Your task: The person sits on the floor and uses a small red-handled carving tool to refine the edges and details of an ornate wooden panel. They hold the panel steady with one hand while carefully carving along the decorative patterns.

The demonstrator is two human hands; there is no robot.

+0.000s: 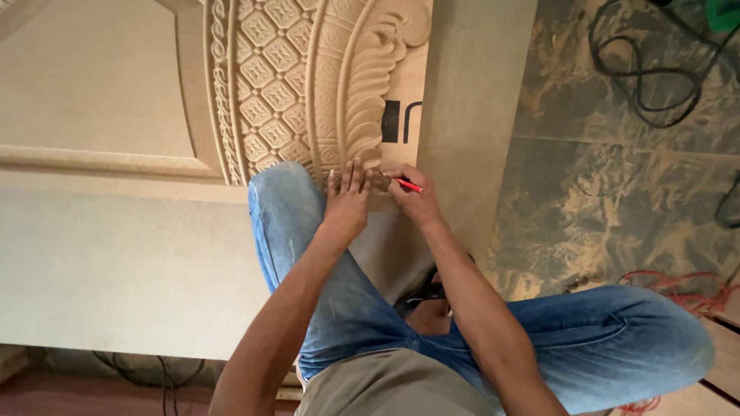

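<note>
A large pale carved wooden panel (293, 77) lies flat, with lattice, rope and leaf patterns in curved bands. My left hand (347, 196) rests flat, fingers together, on the lower edge of the leaf carving. Just right of it, my right hand (412, 196) grips a thin red pencil (410, 185) with its tip at the carving's edge. A small brown piece sits between the two hands, too hidden to identify. My legs in blue jeans (308, 254) are folded on the board under my arms.
A plain flat board (116, 262) stretches to the left. A dusty marbled floor (617, 192) lies to the right, with black cables (647, 69) at the top right and red cord (686, 289) by my knee. More cables (154, 374) run under the board.
</note>
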